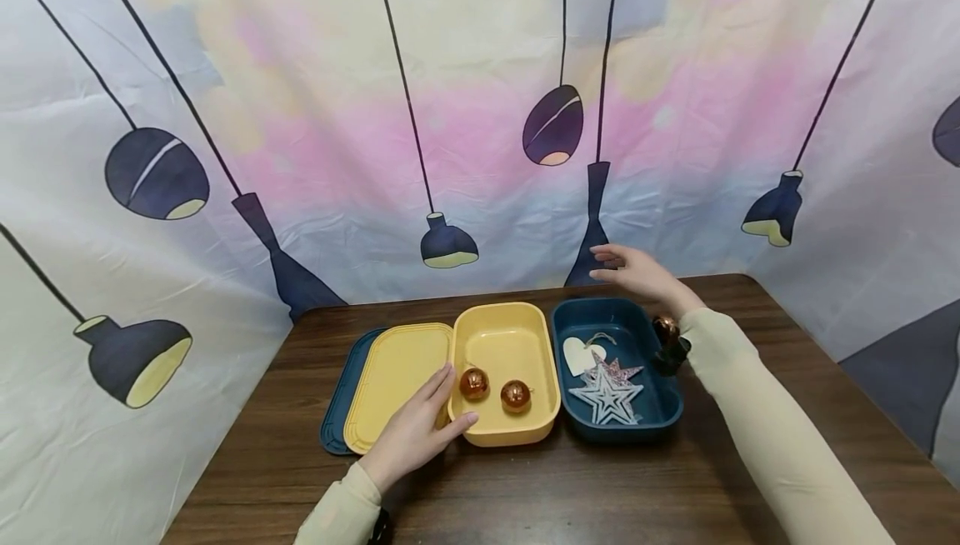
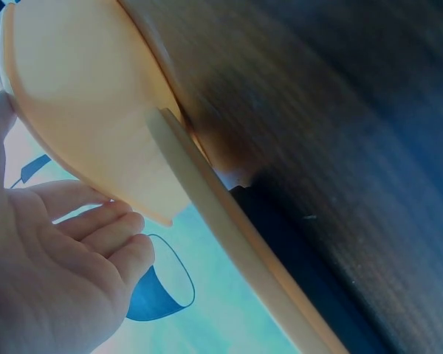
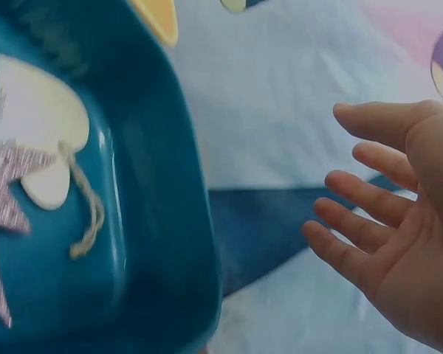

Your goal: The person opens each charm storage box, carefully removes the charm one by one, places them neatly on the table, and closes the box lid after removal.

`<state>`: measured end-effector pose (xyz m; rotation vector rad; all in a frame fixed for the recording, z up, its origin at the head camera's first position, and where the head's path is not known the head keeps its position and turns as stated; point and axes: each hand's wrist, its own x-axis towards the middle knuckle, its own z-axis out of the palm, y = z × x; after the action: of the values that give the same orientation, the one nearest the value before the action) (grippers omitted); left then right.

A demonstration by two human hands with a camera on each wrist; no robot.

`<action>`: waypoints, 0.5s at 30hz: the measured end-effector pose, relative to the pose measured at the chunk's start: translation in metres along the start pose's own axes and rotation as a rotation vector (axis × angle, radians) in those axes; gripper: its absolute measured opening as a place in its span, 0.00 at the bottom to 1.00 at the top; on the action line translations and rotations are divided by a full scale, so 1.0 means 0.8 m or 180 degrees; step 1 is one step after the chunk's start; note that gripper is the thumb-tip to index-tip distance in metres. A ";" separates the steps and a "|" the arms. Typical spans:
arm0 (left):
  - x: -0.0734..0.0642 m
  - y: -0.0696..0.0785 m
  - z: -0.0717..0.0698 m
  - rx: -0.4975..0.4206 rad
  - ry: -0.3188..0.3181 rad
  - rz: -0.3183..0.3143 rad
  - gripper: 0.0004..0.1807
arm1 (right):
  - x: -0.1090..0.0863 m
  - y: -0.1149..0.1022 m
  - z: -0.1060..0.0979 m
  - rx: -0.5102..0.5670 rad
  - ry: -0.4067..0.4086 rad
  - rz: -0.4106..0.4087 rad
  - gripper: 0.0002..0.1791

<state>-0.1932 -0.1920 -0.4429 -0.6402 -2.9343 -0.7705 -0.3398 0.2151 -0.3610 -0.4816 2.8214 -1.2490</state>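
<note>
My left hand rests at the left rim of a yellow box, fingers nearly straight and thumb over the front left corner. In the left wrist view, its fingertips lie right at the rim. Inside that box are two shiny copper-coloured ball ornaments; one ball is near the left wall, the other ball near the front. My right hand is raised beyond the back right of a dark blue box, fingers loosely spread and holding nothing. That box holds a white heart ornament, a pink glitter star and a silver star.
Left of the yellow box, a yellow lid overlaps a dark blue lid. Another copper-coloured ball shows beside the blue box, partly hidden by my right wrist. A cloth printed with lamps hangs behind the wooden table.
</note>
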 end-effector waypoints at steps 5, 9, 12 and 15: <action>-0.001 0.000 -0.001 0.0011 -0.0005 0.0002 0.50 | 0.014 -0.027 0.016 -0.0038 -0.0076 -0.0156 0.34; -0.002 0.001 -0.002 0.0014 0.0000 0.0015 0.50 | 0.023 -0.048 0.029 -0.0098 -0.0151 -0.0338 0.34; -0.002 0.001 -0.003 0.0007 0.0001 0.0033 0.50 | 0.029 -0.060 0.039 -0.0226 -0.0229 -0.0487 0.35; -0.003 0.001 -0.002 0.0006 -0.0001 0.0043 0.50 | 0.034 -0.074 0.050 -0.0288 -0.0326 -0.0614 0.35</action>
<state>-0.1908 -0.1929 -0.4414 -0.6593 -2.9275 -0.7664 -0.3438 0.1415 -0.3426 -0.8144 2.8093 -1.0907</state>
